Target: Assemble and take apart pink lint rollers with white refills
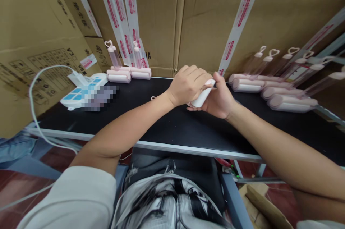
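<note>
Both my hands meet over the black table, around a short white roller with a pinkish lower edge and a dark spot at its upper end. My left hand wraps over it from above, fingers curled. From the right, my right hand supports it, thumb up near the dark end and fingers underneath. My hands hide much of the roller. A small pale loop peeks out behind my left wrist; the rest of that thing is hidden.
Several pink-and-white rollers with clear upright handles and heart-shaped loops stand at the right; two similar rollers stand back left. A white-and-blue power strip with a cable lies left, beside a pixelated patch. Cardboard walls the back.
</note>
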The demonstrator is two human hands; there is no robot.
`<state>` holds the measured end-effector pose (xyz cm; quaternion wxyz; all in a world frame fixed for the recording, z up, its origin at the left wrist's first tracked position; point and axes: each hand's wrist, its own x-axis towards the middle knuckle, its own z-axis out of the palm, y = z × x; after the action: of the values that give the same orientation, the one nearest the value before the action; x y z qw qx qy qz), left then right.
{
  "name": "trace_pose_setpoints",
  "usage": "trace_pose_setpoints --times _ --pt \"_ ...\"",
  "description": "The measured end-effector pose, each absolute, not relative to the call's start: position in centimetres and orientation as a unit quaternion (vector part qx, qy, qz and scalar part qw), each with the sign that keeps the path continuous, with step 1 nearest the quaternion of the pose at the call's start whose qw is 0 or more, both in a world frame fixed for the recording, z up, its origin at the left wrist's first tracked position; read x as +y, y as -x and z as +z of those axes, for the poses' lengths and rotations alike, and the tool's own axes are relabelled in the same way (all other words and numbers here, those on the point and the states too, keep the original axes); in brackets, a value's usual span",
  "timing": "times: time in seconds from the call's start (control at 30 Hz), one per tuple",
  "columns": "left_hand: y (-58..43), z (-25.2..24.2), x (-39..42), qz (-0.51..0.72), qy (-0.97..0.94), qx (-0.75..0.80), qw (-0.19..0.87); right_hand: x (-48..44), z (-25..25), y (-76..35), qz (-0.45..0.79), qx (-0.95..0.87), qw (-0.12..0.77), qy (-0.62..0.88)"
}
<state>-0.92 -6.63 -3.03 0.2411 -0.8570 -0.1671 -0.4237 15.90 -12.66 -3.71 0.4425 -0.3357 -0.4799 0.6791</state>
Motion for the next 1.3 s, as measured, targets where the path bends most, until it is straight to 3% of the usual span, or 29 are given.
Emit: trace_pose_setpoints --times 0.23,1.07,1.3 --pt "1.0 -3.3 -6.3 -0.401 0.87 -0.189 0.217 -12.8 -3.4 -15.7 0.672 -0.465 0.438 0.375" --pt "2.8 -2.7 -4.7 -0.385 0.914 -0.128 -0.015 -12.7 -3.2 -16.2 0.673 -0.462 0.417 0.4" --pt "3.3 -2.3 -4.0 -0.369 0.919 -0.126 -0.065 -12.1 -4.3 -16.6 0.626 -0.509 0.423 0.413"
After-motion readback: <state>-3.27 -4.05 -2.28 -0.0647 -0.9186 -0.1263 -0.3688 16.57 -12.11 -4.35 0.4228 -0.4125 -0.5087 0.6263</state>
